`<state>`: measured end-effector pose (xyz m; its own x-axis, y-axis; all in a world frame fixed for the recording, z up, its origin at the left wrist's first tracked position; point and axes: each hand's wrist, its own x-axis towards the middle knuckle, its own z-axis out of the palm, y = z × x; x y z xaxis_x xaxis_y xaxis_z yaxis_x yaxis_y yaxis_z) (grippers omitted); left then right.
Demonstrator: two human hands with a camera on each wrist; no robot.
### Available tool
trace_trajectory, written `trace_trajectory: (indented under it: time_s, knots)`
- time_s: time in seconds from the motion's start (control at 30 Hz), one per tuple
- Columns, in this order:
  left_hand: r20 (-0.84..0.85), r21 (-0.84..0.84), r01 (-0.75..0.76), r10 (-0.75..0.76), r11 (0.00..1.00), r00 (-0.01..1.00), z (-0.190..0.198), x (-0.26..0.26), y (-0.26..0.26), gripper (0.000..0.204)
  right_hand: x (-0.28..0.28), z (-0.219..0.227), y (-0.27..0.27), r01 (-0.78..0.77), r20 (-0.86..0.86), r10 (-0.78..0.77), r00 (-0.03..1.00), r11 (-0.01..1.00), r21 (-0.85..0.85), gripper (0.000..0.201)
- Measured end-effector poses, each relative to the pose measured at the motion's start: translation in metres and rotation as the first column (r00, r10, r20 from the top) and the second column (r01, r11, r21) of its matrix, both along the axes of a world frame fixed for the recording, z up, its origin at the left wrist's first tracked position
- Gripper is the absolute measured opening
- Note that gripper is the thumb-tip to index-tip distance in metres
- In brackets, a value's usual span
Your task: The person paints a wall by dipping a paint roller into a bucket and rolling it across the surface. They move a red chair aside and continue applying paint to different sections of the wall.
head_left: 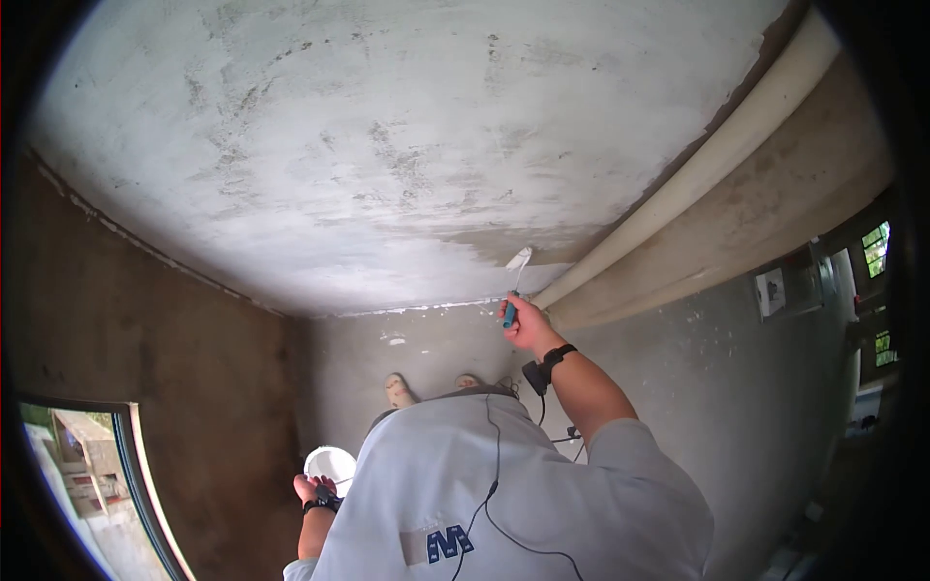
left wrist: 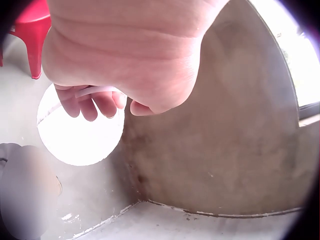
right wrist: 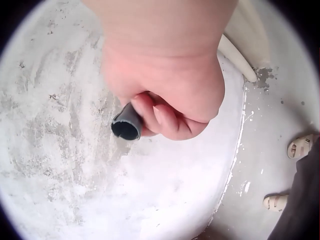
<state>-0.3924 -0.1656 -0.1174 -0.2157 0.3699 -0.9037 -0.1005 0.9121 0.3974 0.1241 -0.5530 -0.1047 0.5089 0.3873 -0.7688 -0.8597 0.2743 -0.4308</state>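
My right hand grips the teal handle of a small paint roller. The white roller head lies against the low right part of the wall, over a greyish unpainted patch. In the right wrist view, fingers curl round the roller handle, whose hollow end shows. Down at my left side, my left hand holds a white bucket by its handle. The left wrist view shows the bail passing under curled fingers; the bucket's inside is overexposed white.
A thick pale pipe runs along the wall's right side. On the left stands a brown wall with a window. My feet are on the grey floor, near the wall's base. A red plastic stool stands behind the bucket.
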Motion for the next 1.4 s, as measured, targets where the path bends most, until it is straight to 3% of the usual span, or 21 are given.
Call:
trace_trajectory:
  time_s: [0.07,0.13,0.17,0.2,0.23,0.27,0.4,0.63,0.7,0.97,1.07,1.4]
  knots:
    - [0.006,0.011,-0.025,0.025,1.0,1.0,-0.02,-0.016,-0.014,0.018,0.01,0.008,-0.012,-0.068,-0.024,0.068,0.997,0.997,0.03,0.027]
    - [-0.124,0.221,0.345,-0.325,0.912,0.938,-0.02,-0.028,-0.037,0.014,0.011,0.005,-0.029,-0.131,-0.062,0.134,0.989,0.99,0.055,0.028]
    - [-0.121,0.139,0.212,-0.196,0.967,0.973,0.017,-0.002,-0.059,0.01,0.015,0.0,-0.037,-0.19,-0.039,0.194,0.98,0.979,0.079,0.028]
    - [-0.121,0.143,0.202,-0.185,0.969,0.975,0.007,-0.007,-0.066,0.01,0.02,-0.005,-0.04,-0.252,-0.006,0.254,0.967,0.962,0.102,0.028]
    - [-0.061,0.058,0.043,-0.039,0.997,0.997,-0.006,-0.011,-0.075,0.007,0.029,-0.009,-0.044,-0.266,-0.004,0.268,0.963,0.958,0.108,0.028]
    - [-0.015,-0.035,-0.114,0.114,0.993,0.993,-0.015,-0.015,-0.086,0.017,0.034,-0.015,-0.049,-0.283,-0.025,0.287,0.958,0.952,0.119,0.026]
    - [0.014,-0.059,-0.298,0.299,0.953,0.954,-0.026,-0.038,-0.133,0.024,0.045,-0.042,-0.061,-0.33,-0.072,0.341,0.937,0.934,0.134,0.024]
    - [0.007,-0.051,-0.311,0.312,0.949,0.95,-0.029,-0.059,-0.162,0.023,0.062,-0.063,-0.092,-0.245,-0.125,0.242,0.962,0.97,-0.008,0.021]
    - [0.008,-0.058,-0.315,0.316,0.947,0.949,-0.03,-0.066,-0.168,0.022,0.077,-0.071,-0.104,-0.158,-0.134,0.149,0.98,0.986,-0.058,0.019]
    - [-0.027,-0.048,-0.311,0.31,0.949,0.95,-0.018,-0.127,-0.176,0.021,0.121,-0.083,-0.16,0.024,-0.161,-0.039,0.986,0.996,-0.09,0.022]
    - [-0.05,-0.037,-0.33,0.329,0.943,0.943,-0.011,-0.13,-0.187,0.021,0.124,-0.082,-0.161,0.013,-0.147,-0.028,0.989,0.994,-0.106,0.023]
    - [-0.054,-0.037,-0.298,0.296,0.954,0.954,-0.002,-0.122,-0.18,0.02,0.112,-0.046,-0.112,0.131,-0.084,-0.12,0.989,0.981,0.145,0.012]
